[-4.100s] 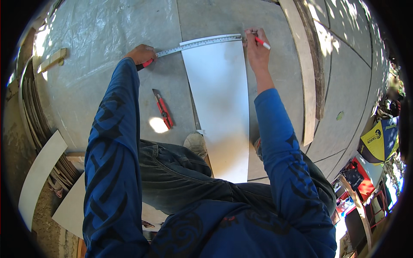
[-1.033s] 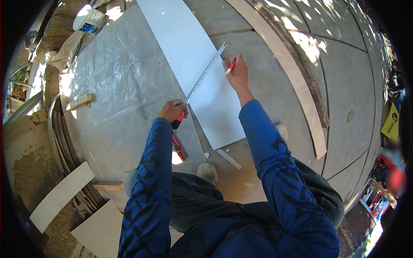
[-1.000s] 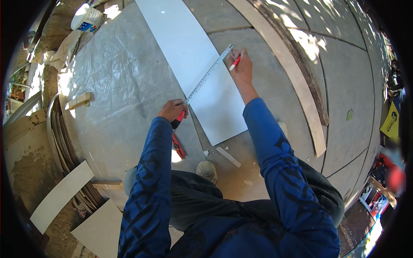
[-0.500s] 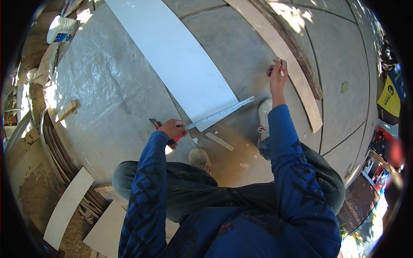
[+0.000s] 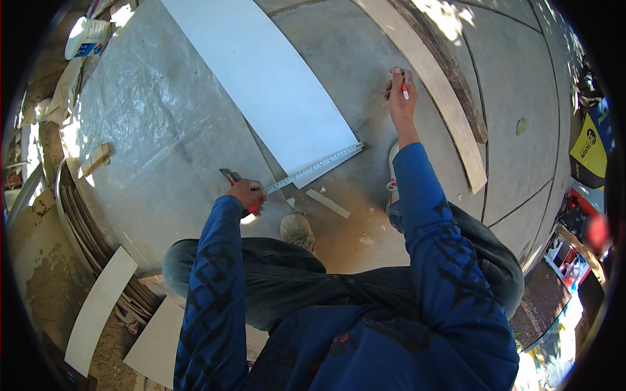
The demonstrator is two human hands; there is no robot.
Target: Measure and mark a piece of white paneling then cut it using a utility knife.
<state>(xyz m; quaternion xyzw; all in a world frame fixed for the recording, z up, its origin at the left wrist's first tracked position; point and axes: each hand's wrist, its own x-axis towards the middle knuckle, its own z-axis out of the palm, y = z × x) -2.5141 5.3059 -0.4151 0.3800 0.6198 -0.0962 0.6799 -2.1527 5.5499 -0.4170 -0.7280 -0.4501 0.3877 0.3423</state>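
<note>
A long white board (image 5: 267,78) stretches from the far edge toward my feet. Across its near end lies the pale blade of a tape measure (image 5: 313,169), its tip at the board's right edge. My left hand (image 5: 248,193) is closed around the tape's red case, just left of the board. From the same hand sticks out a dark-tipped tool with a red part (image 5: 228,176), perhaps a utility knife. My right hand (image 5: 400,101), right of the board and raised off the floor, has its fingers closed on a red and white marker (image 5: 405,91).
A narrow offcut (image 5: 328,204) lies before my left shoe (image 5: 297,230). Clear plastic sheeting (image 5: 150,111) covers floor at left, near a small wood block (image 5: 94,160) and white bucket (image 5: 87,38). A long plywood strip (image 5: 430,72) and weathered plank (image 5: 450,72) lie at right.
The tape's tip, which stuck out past the board's right edge, now sits at that edge. My right hand with the marker has moved a little away from me and left.
</note>
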